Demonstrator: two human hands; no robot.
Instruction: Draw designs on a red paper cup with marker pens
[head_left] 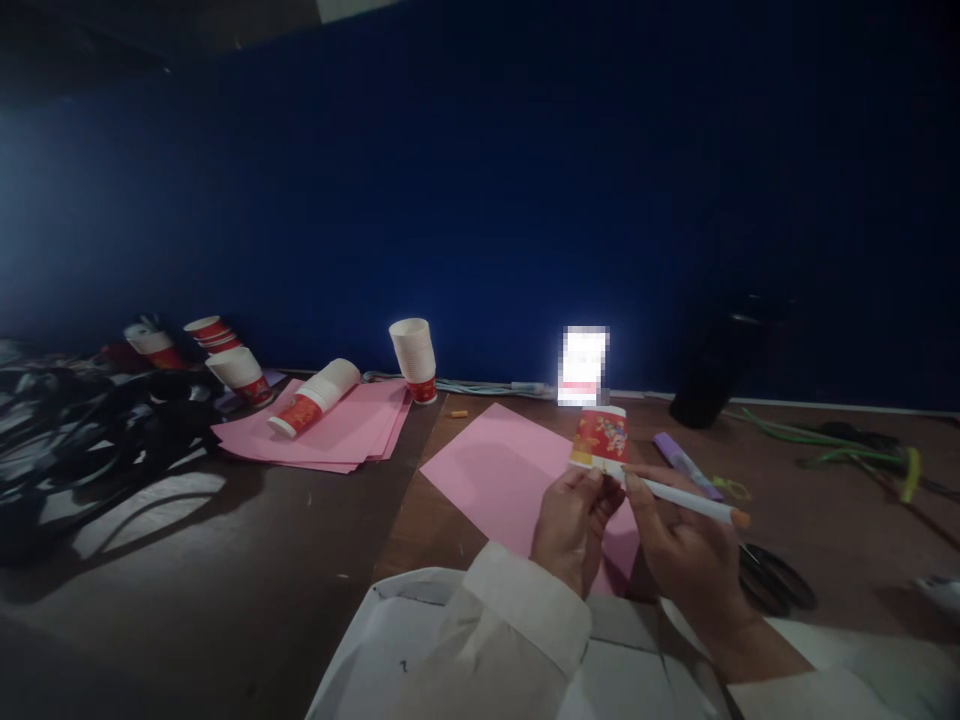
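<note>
My left hand [574, 520] is closed on a red patterned paper cup [600, 437], held upside down above a pink paper sheet [502, 470]. My right hand [679, 545] grips a white pen [694, 502] with an orange end, its tip against the cup's rim near my left fingers. Both hands meet over the right part of the pink sheet.
A stack of pink paper [337, 430] lies to the left with a lying cup stack [315, 397] and an upright cup stack [415, 360]. More cups [225, 355] sit far left. Black scissors [776, 580], a purple marker [686, 465], a dark container [720, 365] and green cords [847, 450] lie right.
</note>
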